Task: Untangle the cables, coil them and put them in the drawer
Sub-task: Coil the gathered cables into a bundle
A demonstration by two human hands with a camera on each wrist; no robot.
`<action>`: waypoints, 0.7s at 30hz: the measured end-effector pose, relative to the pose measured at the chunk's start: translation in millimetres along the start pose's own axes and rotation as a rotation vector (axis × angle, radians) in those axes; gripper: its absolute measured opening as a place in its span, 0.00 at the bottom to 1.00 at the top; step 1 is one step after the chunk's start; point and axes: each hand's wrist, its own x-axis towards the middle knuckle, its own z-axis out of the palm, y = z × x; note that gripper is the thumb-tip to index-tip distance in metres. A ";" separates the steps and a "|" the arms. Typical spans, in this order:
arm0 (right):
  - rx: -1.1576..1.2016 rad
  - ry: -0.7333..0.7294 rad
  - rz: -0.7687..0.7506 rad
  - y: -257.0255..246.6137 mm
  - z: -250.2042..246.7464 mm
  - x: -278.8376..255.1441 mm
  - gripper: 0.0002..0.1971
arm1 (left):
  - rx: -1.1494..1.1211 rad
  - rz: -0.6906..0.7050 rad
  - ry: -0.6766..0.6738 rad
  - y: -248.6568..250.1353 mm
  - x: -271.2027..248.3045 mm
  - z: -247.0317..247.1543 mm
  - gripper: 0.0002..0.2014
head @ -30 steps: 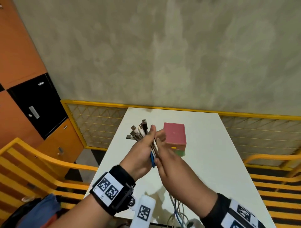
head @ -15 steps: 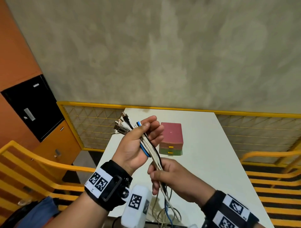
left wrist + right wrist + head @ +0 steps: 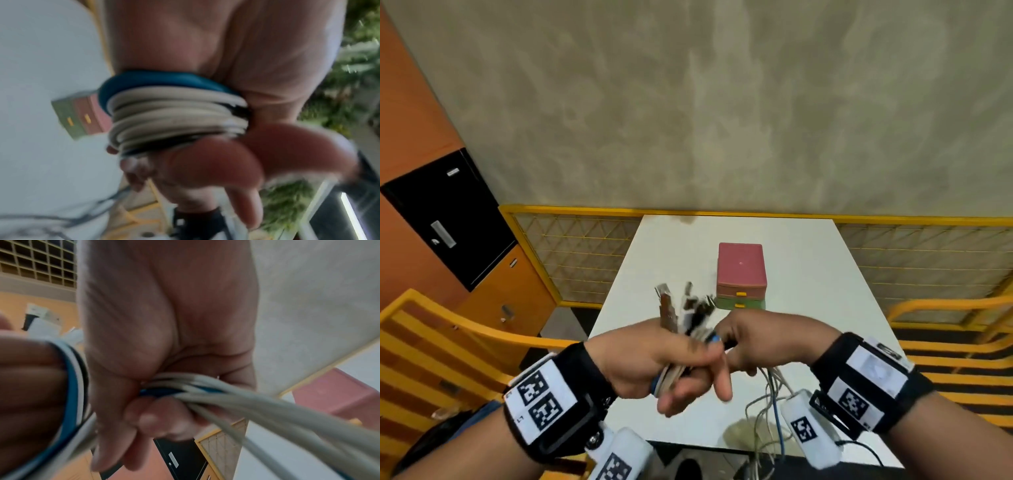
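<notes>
My left hand (image 3: 654,356) is clenched round the bundle of white, blue and black cables (image 3: 176,113), wrapped in loops across the palm, blue strand on the outer edge of the wrap. The metal USB plug ends (image 3: 681,308) fan out above my thumb side in the head view, blurred, so I can't count them. Some left fingers (image 3: 242,191) stick out loosely below the wrap rather than closing on it. My right hand (image 3: 760,339) is just beside the left, touching it, fingers and thumb curled round the same cable run where it leaves the coil (image 3: 185,389). From the right hand the loose strands (image 3: 770,404) hang down to the near edge of the white surface (image 3: 825,274) and off it; white ones plus one blue. Both hands are held above the surface, not resting on it. The small stacked drawer box, pink on top, green at the bottom (image 3: 741,274), sits on the surface beyond my hands, apart from them. Its two drawers with yellow pulls (image 3: 739,298) are both closed. Left wrist view is motion-blurred; the drawer box shows behind the coil (image 3: 80,116).
</notes>
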 end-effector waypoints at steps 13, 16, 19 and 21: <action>0.325 0.357 -0.096 -3.5 10.9 2.2 0.19 | 0.569 0.165 0.828 -33.8 18.4 -23.7 0.18; 0.184 0.465 -0.109 -10.6 22.4 4.1 0.27 | 0.112 0.249 0.908 -36.3 29.7 -22.3 0.31; 0.155 0.593 -0.199 -19.4 27.2 3.0 0.28 | -0.135 0.407 0.935 -25.1 41.7 -14.2 0.34; 0.199 0.665 -0.261 -25.4 28.1 1.0 0.25 | -0.213 0.501 0.912 -18.7 48.1 -10.8 0.33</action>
